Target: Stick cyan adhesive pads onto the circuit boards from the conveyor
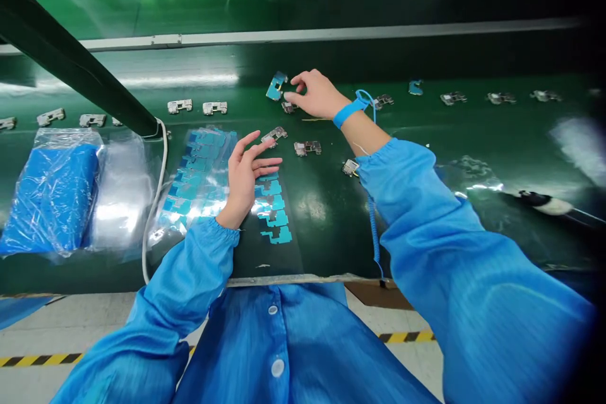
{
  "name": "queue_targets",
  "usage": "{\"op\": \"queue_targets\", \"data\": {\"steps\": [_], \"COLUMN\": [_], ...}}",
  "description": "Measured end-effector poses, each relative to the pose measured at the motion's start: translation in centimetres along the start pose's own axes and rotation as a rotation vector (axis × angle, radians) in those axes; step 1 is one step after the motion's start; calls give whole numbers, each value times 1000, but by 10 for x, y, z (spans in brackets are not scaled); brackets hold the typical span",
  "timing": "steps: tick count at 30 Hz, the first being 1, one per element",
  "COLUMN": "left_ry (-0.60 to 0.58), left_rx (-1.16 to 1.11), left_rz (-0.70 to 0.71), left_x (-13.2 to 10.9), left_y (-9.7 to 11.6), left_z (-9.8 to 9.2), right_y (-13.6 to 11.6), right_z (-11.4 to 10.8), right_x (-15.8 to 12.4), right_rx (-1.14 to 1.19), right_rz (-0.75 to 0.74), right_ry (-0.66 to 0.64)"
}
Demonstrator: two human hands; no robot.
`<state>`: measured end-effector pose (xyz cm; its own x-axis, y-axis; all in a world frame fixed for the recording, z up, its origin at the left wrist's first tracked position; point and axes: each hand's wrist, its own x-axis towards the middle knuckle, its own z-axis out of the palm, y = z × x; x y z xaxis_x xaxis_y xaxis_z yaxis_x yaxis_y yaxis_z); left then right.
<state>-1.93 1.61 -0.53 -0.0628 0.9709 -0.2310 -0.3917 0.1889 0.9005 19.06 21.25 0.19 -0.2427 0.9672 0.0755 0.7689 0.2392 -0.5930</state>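
My right hand (315, 93) is over the green work surface with thumb and forefinger apart. Just left of its fingertips lies a circuit board with a blue film (276, 86); a small gap seems to separate them. Below the thumb sits a bare circuit board (288, 107), partly hidden. Spread fingers show on my left hand (249, 173), which holds nothing. One fingertip overlaps a circuit board (274, 136); whether they touch I cannot tell. Under and beside this hand are clear sheets of blue die-cut stickers (203, 164). Another circuit board (307, 148) lies between my hands.
Several circuit boards (215, 108) line the belt on both sides. A dark post (95, 69) slants in at left, beside a white cable (158, 196). A bagged blue pack (52, 192) lies far left. A coiled wrist-strap cord (374, 233) runs to the front edge.
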Motion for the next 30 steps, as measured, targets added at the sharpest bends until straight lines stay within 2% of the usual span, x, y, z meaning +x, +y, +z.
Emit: {"op": "queue_targets", "data": {"steps": [2,4,6,9,11,13,17,20,22,24,25,27,29,30], "left_ry": [-1,-2,-4,-8,-18,-55,-236,-299,-279,-252,-245,-238,-242,-253], "left_rx": [7,9,11,-1,3,29,19,7,-7,-54,-74,-86,-64,-45], "left_rz": [10,14,16,36,68,128,357,462,419,298,220,62,-52,-88], "left_x": [1,1,2,4,6,9,10,8,6,5,5,3,2,2], "left_y": [3,5,7,5,-2,-11,-24,-25,-23,-22,-23,-24,-27,-29], "left_z": [0,0,-1,-3,-5,-4,4,7,6,4,4,5,7,8], "right_y": [13,21,23,11,-7,-30,-74,-88,-86,-79,-74,-65,-55,-52], "right_z": [-2,-5,-10,-16,-15,-9,17,34,38,36,34,32,34,37], "right_x": [18,27,29,19,1,-26,-94,-140,-171,-205,-222,-254,-278,-285], "right_rx": [-268,-361,-289,-17,230,509,960,1086,943,636,455,179,-45,-125], "right_rz": [-18,-3,19,-8,-53,-61,46,112,89,-38,-140,-374,-471,-481], "right_ry": [-121,-216,-237,-122,1,56,-12,-84,3,131,135,-109,-260,-285]}}
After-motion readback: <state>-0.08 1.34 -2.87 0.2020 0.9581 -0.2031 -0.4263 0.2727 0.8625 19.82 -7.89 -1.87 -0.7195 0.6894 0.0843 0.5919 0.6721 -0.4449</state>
